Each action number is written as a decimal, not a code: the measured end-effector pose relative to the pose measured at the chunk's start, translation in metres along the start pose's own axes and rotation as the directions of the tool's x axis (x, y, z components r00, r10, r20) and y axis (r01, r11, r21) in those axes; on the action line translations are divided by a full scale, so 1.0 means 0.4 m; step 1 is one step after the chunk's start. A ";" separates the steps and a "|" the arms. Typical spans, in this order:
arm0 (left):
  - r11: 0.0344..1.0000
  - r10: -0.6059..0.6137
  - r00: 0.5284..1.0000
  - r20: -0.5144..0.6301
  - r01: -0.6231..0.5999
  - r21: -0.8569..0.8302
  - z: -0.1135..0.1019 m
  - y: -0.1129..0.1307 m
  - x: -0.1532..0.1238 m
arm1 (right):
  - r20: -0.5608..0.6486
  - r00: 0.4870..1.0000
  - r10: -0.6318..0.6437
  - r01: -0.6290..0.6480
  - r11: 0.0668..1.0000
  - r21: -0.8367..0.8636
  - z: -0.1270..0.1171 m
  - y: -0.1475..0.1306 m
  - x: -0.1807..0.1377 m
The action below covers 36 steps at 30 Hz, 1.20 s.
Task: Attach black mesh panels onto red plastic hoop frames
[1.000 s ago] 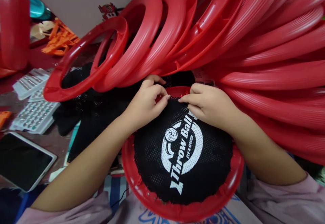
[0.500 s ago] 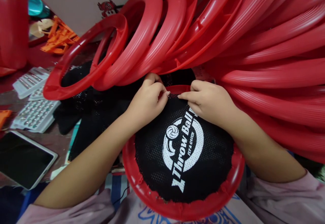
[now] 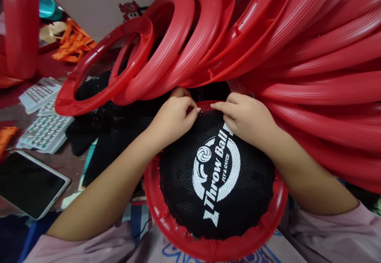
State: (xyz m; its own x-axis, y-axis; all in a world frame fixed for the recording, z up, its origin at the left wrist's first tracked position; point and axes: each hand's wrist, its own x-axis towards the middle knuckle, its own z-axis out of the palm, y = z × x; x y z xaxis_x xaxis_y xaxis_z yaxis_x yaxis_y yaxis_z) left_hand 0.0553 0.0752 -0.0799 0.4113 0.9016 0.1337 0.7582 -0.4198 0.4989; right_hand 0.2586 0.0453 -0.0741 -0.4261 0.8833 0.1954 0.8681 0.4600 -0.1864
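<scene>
A round red plastic ring (image 3: 278, 199) with a black mesh net (image 3: 181, 183) across it lies tilted over my lap. White print on the mesh reads "Throw Ball, Fly & Catch". At its far edge, my left hand (image 3: 178, 118) is closed, thumb and fingertips pinched at the mesh border. My right hand (image 3: 247, 116) is opposite, its index finger stretched to the rim and the other fingers curled against the mesh. A short stretch of rim shows between the hands. Whatever lies under the fingertips is hidden.
Many red rings (image 3: 175, 48) lean in a long row behind and to the right. On the left are clear trays of small metal pieces (image 3: 46, 132), a white-framed tablet-like device (image 3: 32, 183), orange plastic parts (image 3: 71, 42) and black mesh pieces (image 3: 119, 136).
My right index fingertip has shifted slightly away from me, from the mesh border onto the rim. My left hand keeps its pinch. The whole view has shifted a little.
</scene>
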 end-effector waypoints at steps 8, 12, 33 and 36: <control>0.948 0.315 0.949 0.013 -0.314 -0.059 0.000 -0.006 -0.021 | -0.035 0.999 0.027 -0.020 0.983 0.185 -0.010 0.009 0.005; 0.916 0.397 0.907 0.139 -0.383 -0.120 -0.008 -0.007 -0.020 | -0.106 0.994 0.019 0.001 0.982 0.190 -0.008 0.009 0.005; 0.955 0.274 0.950 0.150 -0.287 0.077 0.007 0.000 -0.021 | -0.064 0.996 0.057 -0.049 0.991 0.126 0.014 0.006 0.018; 0.954 0.266 0.949 0.167 -0.284 0.092 0.008 0.003 -0.020 | -0.041 0.997 0.070 -0.064 0.991 0.115 0.013 0.006 0.019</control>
State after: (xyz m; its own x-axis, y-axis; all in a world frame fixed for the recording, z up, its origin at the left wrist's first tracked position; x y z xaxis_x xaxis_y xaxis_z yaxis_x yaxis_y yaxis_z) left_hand 0.0544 0.0672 -0.0831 0.6769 0.7268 0.1163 0.6535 -0.6662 0.3594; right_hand 0.2561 0.0538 -0.0782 -0.3539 0.9087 0.2213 0.8586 0.4095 -0.3084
